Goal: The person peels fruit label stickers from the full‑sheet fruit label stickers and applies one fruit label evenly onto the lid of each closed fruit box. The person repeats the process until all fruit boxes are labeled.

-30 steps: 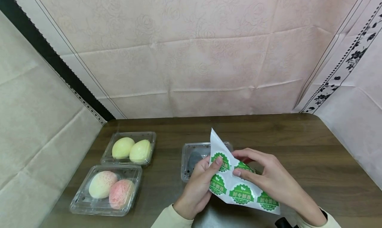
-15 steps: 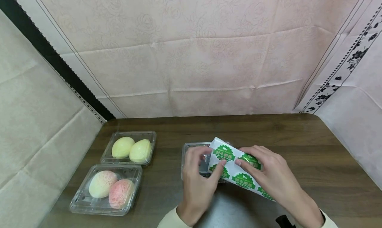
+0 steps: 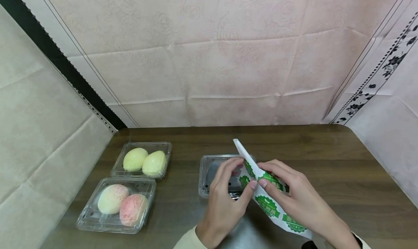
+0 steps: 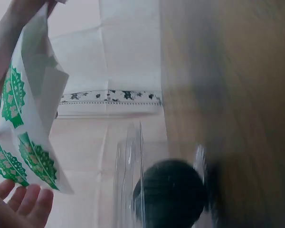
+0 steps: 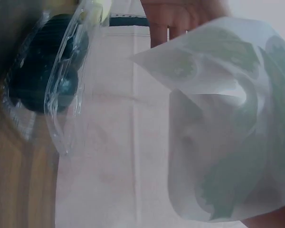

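A white sheet of green scalloped stickers [image 3: 267, 205] is bent between my two hands above the table. My right hand [image 3: 297, 194] grips its right part, thumb on the front and fingers behind. My left hand [image 3: 225, 202] pinches the sheet's left part between thumb and fingertips; whether a sticker is lifting there I cannot tell. In the left wrist view the printed sheet [image 4: 35, 156] hangs folded at the left. The right wrist view shows the sheet's pale back [image 5: 213, 156]. Behind the hands stands a clear plastic clamshell [image 3: 209, 162] with dark round balls [image 5: 61, 66] in it, partly hidden.
Two more clear clamshells stand at the left: the rear one [image 3: 117, 165] holds two pale yellow balls [image 3: 154, 163], the front one [image 3: 88, 221] two pinkish balls [image 3: 133, 210]. A patterned cloth [image 3: 209, 71] borders the wooden table [image 3: 326, 162]. A black object [image 3: 309, 245] shows at the bottom edge.
The left hand let go of the sheet's left edge, then came back to pinch it farther right. The sheet has tilted and bent, its upper corner now narrow and upright.
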`<state>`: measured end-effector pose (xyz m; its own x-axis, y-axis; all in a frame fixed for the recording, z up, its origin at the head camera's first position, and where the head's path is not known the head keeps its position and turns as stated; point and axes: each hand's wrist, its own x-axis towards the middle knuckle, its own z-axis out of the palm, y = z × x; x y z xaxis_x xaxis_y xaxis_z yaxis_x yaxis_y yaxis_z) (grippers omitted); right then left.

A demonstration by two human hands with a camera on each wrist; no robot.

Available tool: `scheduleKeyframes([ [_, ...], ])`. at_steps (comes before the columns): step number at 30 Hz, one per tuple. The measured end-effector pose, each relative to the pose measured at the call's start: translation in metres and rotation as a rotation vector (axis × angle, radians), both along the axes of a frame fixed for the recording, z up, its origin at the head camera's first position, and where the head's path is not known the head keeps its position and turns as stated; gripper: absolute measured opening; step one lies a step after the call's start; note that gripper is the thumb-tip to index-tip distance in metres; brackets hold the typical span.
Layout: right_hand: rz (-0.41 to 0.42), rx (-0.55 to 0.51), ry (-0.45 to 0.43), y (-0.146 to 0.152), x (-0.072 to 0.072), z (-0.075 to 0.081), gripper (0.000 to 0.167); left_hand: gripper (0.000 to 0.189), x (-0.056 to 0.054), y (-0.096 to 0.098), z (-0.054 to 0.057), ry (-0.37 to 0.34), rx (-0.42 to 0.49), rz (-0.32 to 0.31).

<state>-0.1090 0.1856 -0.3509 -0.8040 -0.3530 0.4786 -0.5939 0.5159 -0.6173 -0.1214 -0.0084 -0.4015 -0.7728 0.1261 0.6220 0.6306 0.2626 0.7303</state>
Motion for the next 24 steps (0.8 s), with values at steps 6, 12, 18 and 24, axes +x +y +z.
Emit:
scheduleKeyframes([
  [6,-0.083,0.065,0.041,-0.001,-0.002,-0.002,0.043,0.044,-0.002,0.003,-0.002,-0.156,0.186,-0.17],
  [12,-0.115,0.15,0.128,0.0,-0.007,-0.006,0.045,0.044,-0.005,0.003,-0.009,-0.272,0.225,-0.22],
  [18,-0.13,0.2,0.197,0.001,-0.011,-0.009,0.045,0.044,-0.005,0.003,-0.012,-0.368,0.241,-0.216],
  [24,-0.15,0.233,0.232,0.002,-0.013,-0.009,0.044,0.045,-0.005,0.005,-0.014,-0.388,0.23,-0.219],
])
